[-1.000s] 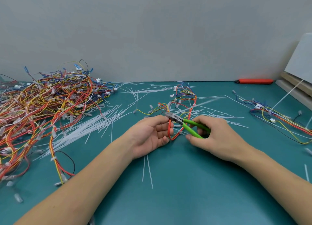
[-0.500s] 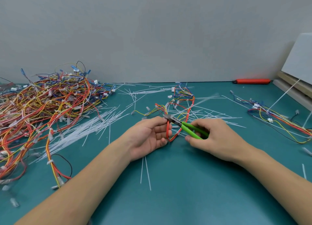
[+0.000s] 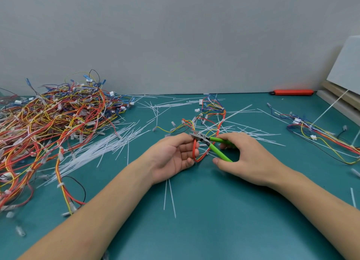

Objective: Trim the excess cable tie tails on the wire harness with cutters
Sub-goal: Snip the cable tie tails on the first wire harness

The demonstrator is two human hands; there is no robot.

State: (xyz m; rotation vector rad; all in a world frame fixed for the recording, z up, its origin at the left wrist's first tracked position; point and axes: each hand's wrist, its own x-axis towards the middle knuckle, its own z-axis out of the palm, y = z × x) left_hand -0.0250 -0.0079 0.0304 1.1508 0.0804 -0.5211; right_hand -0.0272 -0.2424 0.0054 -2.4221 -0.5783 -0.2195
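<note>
Teal across the table (image 3: 224,230). Bright green on the cutters (image 3: 218,149) handles, grey metal at the head. Red, orange, yellow and blue through the wire pile (image 3: 54,123) left of the cutters. Translucent white on the loose cable ties (image 3: 109,144). Orange-red on the knife (image 3: 292,92) far right of the cutters.

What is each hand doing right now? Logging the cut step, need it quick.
Left hand: grips the wire harness at its red loop.
Right hand: grips the green-handled cutters, head at the harness.
</note>
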